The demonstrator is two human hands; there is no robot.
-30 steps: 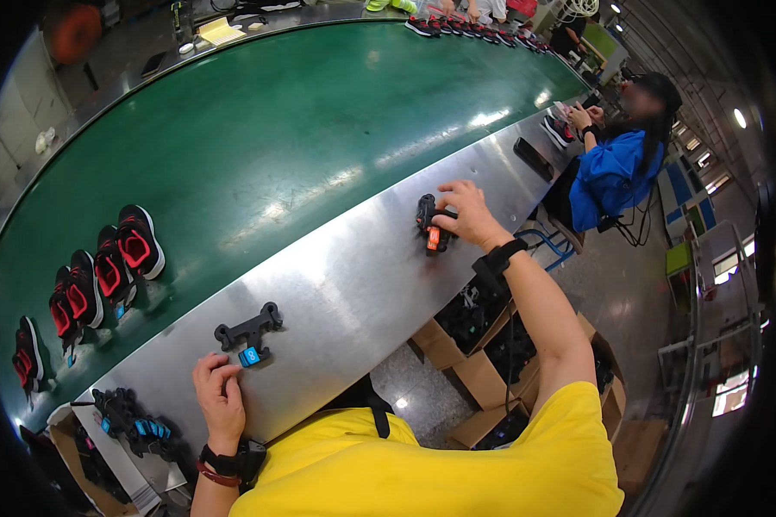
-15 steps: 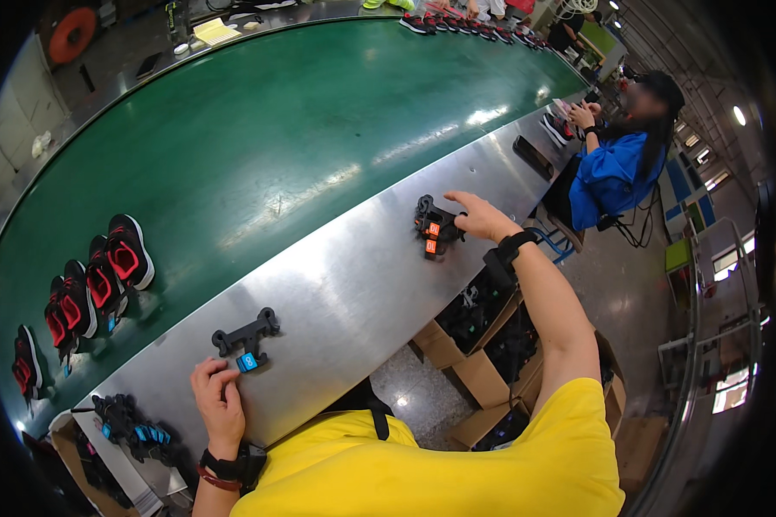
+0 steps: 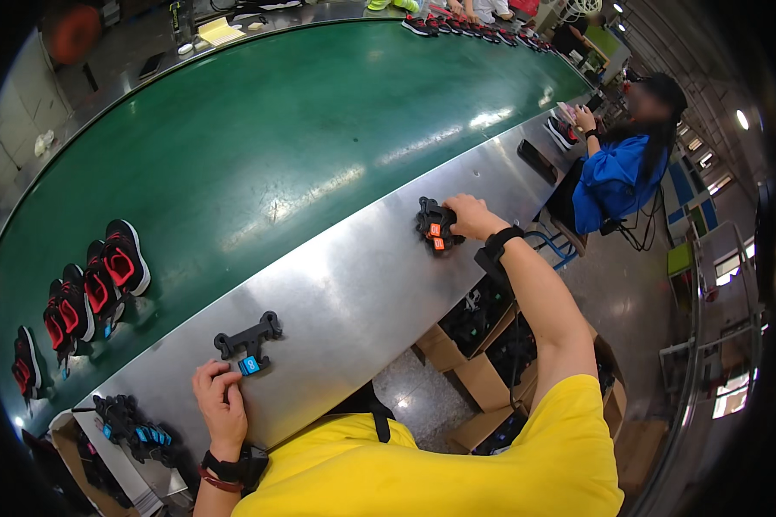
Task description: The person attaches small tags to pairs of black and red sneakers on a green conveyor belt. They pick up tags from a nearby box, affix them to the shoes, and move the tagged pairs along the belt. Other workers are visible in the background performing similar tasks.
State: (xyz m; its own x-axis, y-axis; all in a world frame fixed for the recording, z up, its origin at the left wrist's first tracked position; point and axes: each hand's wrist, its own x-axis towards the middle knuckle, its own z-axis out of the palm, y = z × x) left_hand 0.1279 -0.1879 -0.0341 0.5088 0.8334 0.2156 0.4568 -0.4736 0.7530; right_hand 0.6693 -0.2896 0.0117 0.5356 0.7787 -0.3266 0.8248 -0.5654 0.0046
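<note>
My left hand [image 3: 222, 405] rests on the metal worktop with fingers loosely bent and apart, holding nothing. Right by its fingertips lies a single black plastic shoe hanger [image 3: 254, 336] with a blue tag [image 3: 249, 366]. Farther right, my right hand [image 3: 476, 217] has its fingers and thumb closed on the right edge of a small pile of black shoe hangers [image 3: 426, 215]. Orange tags [image 3: 437, 237] show on that pile. My palm hides part of the grip.
Beyond the metal ledge [image 3: 336, 267] runs a green conveyor belt [image 3: 233, 155] carrying black-and-red shoes [image 3: 127, 258] at left. More blue-tagged hangers [image 3: 134, 426] lie near left. Cardboard boxes [image 3: 478, 379] stand below the worktop. A co-worker in blue [image 3: 616, 181] sits right, beside a phone [image 3: 536, 161].
My right hand has gone from stretched fingers beside the orange-tagged pile to fingers closed at its edge. The pile has shifted slightly. My left hand has hardly moved.
</note>
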